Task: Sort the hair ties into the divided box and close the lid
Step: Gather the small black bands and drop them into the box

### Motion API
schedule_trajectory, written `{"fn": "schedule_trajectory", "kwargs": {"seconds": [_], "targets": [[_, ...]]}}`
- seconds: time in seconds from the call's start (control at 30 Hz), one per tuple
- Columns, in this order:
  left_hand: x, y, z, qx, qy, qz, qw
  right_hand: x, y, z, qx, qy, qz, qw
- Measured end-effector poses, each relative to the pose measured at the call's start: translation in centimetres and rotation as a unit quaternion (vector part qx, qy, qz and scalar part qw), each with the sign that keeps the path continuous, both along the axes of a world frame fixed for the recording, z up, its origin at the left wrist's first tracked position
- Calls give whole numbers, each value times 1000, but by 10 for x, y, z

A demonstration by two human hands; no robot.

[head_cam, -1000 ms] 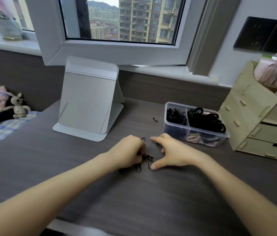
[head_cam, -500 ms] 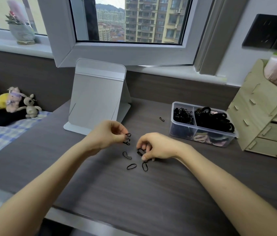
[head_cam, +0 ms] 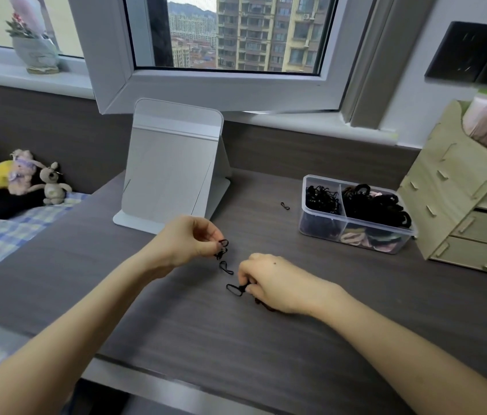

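My left grip [head_cam: 189,244] pinches what looks like two small black ties [head_cam: 222,246] just above the desk [head_cam: 176,324]. My right grip [head_cam: 275,284] pinches one flat tie [head_cam: 235,290] that lies on the desk. One loose tie [head_cam: 226,267] lies between both grips. One stray tie [head_cam: 285,206] lies just left of the open divided box [head_cam: 317,226].

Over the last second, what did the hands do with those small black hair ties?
The left hand rose off the dark desk, pinching small black hair ties. The right hand curled and now pinches another black tie on the desk; one loose tie lies between them. The clear divided box, the stray tie beside it and the white folding mirror stayed put.
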State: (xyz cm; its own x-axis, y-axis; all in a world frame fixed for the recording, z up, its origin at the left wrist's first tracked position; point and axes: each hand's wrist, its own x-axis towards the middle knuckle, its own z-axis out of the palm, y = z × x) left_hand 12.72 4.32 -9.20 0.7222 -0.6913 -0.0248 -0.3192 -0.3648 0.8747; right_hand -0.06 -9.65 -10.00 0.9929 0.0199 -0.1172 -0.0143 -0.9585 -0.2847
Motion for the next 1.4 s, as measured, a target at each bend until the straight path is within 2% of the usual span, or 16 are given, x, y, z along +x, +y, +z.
{"fn": "schedule_trajectory", "kwargs": {"seconds": [0.13,0.23,0.33,0.4,0.53,0.63,0.8,0.9,1.0,1.07,1.23,1.4], "targets": [[-2,-1,3,6,-12,-6,1000,-3,5,-12,9,-60,-53,997],[-4,-7,9,-3,-21,-13,1000,-5,-1,-16,99,-76,-124,984],[-6,-21,21,-15,-34,-28,999,-11,-17,-6,276,-82,-219,932],[-7,-37,31,-24,-54,-41,997,-15,-36,10,339,-127,-260,895],[-12,-93,47,-43,-92,-90,991,-12,-87,49,371,-257,-325,831],[-8,-146,54,-57,-98,-105,988,5,-123,64,340,-274,-384,813],[14,-216,57,17,-162,-111,980,34,-151,56,236,-191,-442,844],[21,-235,58,97,-196,-158,963,38,-155,56,204,-122,-430,871],[22,-239,63,132,-205,-196,950,31,-154,64,194,-90,-405,889],[24,-235,70,128,-186,-208,952,23,-150,71,166,-106,-396,897],[31,-208,84,88,-162,-202,962,11,-117,81,108,-219,-343,907],[36,-163,82,45,-110,-163,979,16,-64,51,53,-173,-243,953]]}}
